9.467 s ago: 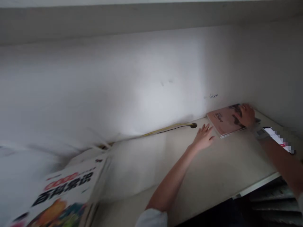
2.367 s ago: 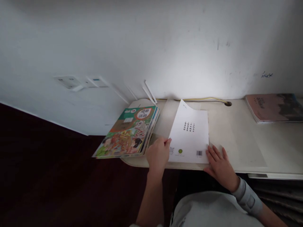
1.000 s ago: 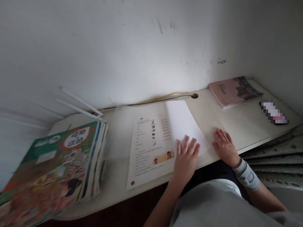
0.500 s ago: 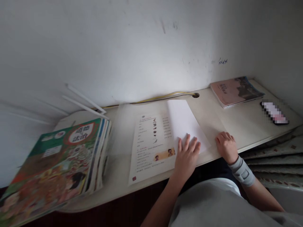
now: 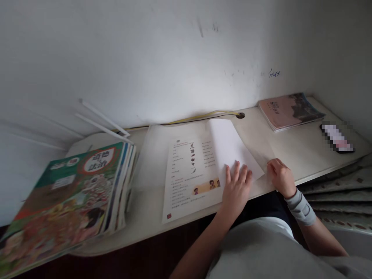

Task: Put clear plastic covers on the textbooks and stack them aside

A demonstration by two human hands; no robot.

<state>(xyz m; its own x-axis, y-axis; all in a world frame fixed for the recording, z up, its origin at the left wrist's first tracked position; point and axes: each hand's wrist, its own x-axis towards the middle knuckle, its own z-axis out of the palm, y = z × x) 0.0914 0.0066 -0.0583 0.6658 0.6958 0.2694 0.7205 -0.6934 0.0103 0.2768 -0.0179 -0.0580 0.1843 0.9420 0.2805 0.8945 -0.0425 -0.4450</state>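
A printed worksheet (image 5: 186, 193) with small pictures lies on a clear plastic sheet (image 5: 149, 166) on the desk. Its right side is folded over as a blank white flap (image 5: 229, 143). My left hand (image 5: 236, 188) rests flat across the flap's lower part and the print beside it, fingers spread and holding nothing. To its right, my right hand (image 5: 281, 178) is closed, fingers curled at the near right edge of the clear sheet. What lies inside those fingers is mostly hidden. A grey band (image 5: 302, 207) wraps the right wrist.
A thick stack of books (image 5: 72, 193) with a colourful cover stands at the desk's left, beside white rods (image 5: 101, 116). Pink-covered books (image 5: 290, 110) and a phone (image 5: 337, 137) lie at the right. A yellow cable (image 5: 203, 115) runs along the wall to a hole (image 5: 240, 115).
The worksheet, its flap and the clear sheet have shifted slightly right and away from me, along with my left hand. My right hand has moved a little right, its fingers still curled.
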